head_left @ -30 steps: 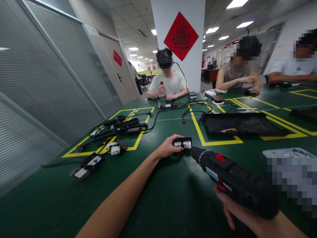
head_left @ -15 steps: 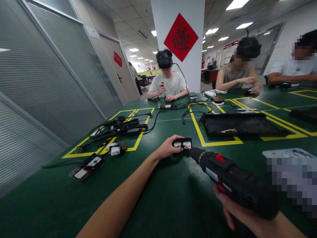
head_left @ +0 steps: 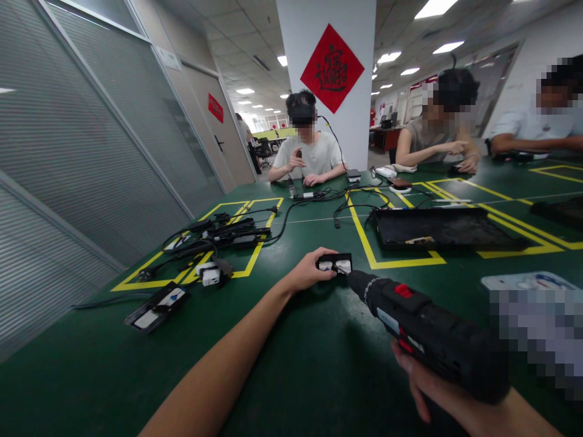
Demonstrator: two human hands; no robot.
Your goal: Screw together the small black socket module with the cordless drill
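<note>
My left hand point(head_left: 308, 272) reaches out over the green table point(head_left: 296, 364) and grips the left end of a small black socket part point(head_left: 336, 263) with white inserts, holding it on the table. My right hand point(head_left: 437, 394) is wrapped round the grip of a black cordless drill point(head_left: 423, 331) with a red switch. The drill's tip touches the right side of the socket part.
A heap of black power strips and cables point(head_left: 218, 237) lies in a yellow-taped box at left, with an opened strip point(head_left: 157, 303) nearer. A black tray point(head_left: 446, 227) sits at right. Three people sit across the table, working with their own hands. A pillar point(head_left: 330, 79) stands behind.
</note>
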